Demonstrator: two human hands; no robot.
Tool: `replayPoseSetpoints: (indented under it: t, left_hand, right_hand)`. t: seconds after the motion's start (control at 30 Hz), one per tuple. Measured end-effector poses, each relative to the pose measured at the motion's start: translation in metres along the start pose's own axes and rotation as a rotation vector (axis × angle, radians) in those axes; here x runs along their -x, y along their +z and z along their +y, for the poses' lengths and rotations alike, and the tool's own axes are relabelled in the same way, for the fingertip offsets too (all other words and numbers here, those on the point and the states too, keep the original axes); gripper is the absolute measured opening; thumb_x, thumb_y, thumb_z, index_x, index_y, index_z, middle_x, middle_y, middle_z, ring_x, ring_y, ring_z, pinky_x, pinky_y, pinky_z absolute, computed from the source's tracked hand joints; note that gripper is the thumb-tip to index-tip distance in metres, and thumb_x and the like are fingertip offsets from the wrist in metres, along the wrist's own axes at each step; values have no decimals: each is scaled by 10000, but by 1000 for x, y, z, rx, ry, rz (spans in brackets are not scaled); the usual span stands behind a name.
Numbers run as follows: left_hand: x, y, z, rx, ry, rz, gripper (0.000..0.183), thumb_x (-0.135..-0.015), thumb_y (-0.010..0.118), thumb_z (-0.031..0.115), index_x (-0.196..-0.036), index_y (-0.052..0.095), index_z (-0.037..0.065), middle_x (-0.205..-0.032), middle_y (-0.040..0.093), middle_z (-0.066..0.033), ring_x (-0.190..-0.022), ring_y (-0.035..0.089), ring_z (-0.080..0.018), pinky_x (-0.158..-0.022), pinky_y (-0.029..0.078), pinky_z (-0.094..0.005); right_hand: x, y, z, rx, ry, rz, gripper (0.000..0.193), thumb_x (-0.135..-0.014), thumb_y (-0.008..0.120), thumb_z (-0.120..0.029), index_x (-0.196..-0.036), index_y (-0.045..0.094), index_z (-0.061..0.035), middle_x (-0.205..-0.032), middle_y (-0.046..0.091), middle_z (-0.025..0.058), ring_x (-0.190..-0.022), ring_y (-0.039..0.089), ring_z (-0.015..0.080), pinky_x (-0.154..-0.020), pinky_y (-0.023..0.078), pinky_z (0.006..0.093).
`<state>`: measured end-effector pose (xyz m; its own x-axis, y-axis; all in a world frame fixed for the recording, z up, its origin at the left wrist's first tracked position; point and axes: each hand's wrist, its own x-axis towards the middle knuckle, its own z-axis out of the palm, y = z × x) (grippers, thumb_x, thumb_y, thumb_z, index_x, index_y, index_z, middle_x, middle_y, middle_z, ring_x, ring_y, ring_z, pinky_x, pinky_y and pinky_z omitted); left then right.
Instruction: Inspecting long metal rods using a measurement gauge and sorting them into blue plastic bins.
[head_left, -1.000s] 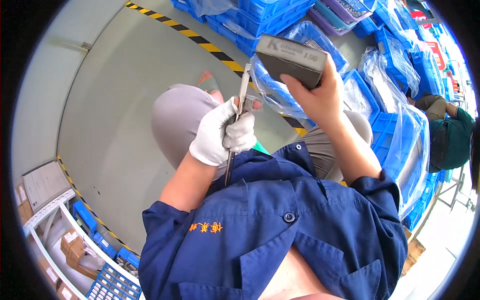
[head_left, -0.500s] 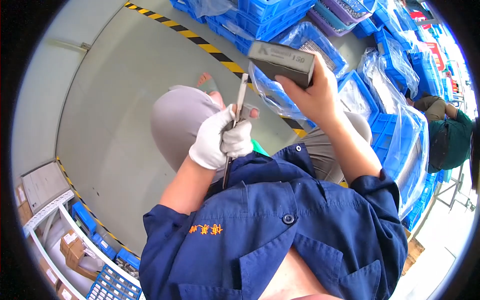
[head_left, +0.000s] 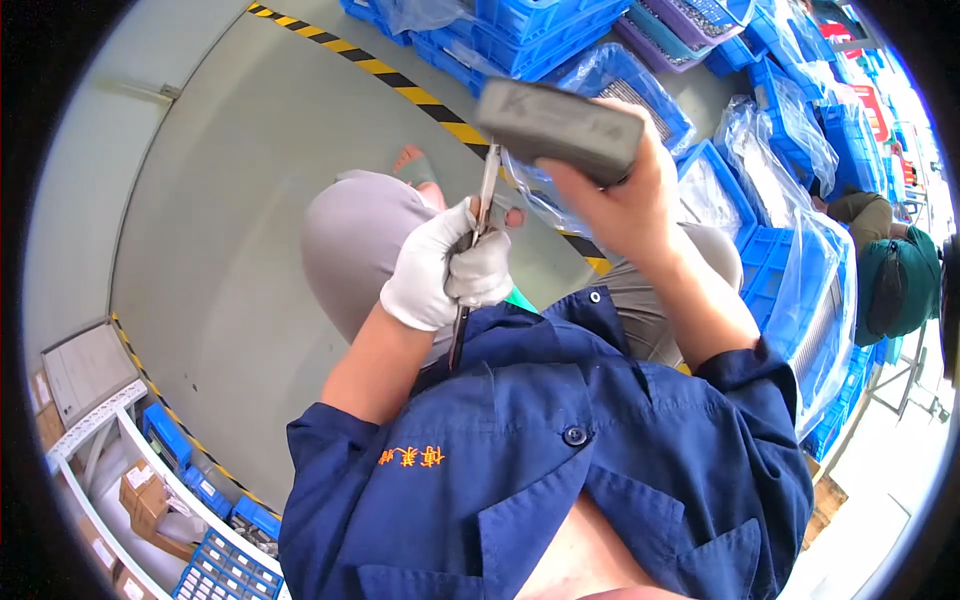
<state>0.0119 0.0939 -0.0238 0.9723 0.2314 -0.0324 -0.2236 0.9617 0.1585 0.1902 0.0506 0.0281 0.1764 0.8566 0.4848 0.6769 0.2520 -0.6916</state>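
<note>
The left hand [head_left: 440, 270], in a white glove, is closed in a fist around a thin metal strip [head_left: 478, 235], gripping it near its middle so that the strip runs from below the fist up toward the block above. The right hand [head_left: 625, 200], bare, is clamped on a grey rectangular block [head_left: 560, 122], fingers wrapped under its far edge, holding it raised over the lap. The strip's upper end meets the block's underside, or comes very near it; which cannot be told. The strip looks stiff, narrow and light, probably sharp-edged, best held mid-length in the glove. The block looks dense and hard, best gripped across its width. Beyond lie blue crates [head_left: 560, 30] wrapped in clear plastic and a grey floor [head_left: 240, 200] with a yellow-black stripe.
</note>
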Motion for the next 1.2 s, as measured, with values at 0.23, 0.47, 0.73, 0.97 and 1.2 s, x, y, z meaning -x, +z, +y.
replayPoseSetpoints:
  t: [0.23,0.47,0.73,0.97,1.2]
  left_hand:
    - [-9,17,11,-270,92,149,330,-914,281,249,-988,472,-9,-494,285,47,-374,243,-59,-367,224,-213]
    - [-7,9,2,-507,116,325,317,-915,308,269,-972,500,24,-489,305,36,-374,253,-65,-375,221,-216]
    - [-12,26,12,-420,140,243,346,-906,344,280,-976,486,-29,-481,308,34,-361,237,-68,-370,226,-220]
    - [-10,13,8,-176,53,102,381,-905,350,335,-948,513,-7,-471,280,44,-353,221,-58,-365,217,-230]
    - [-13,20,13,-453,154,351,407,-914,309,315,-996,469,-50,-550,356,10,-420,289,-78,-412,250,-212]
  right_hand:
    - [49,-1,78,332,71,-253,353,-634,669,-105,-949,524,-41,-828,540,146,-754,528,311,-655,431,363]
    - [-10,-5,-2,111,-165,-37,397,-581,652,-85,-951,515,-42,-828,542,119,-779,525,292,-669,433,355]
    - [35,-13,66,348,40,-140,323,-641,649,-77,-929,512,-26,-822,548,136,-743,538,309,-658,442,342]
    - [0,2,19,60,-200,12,395,-551,625,-48,-930,516,-31,-819,531,128,-764,519,308,-688,436,361]
    - [23,-9,58,308,73,6,326,-630,685,-110,-877,493,-15,-757,531,148,-665,523,319,-589,426,350]
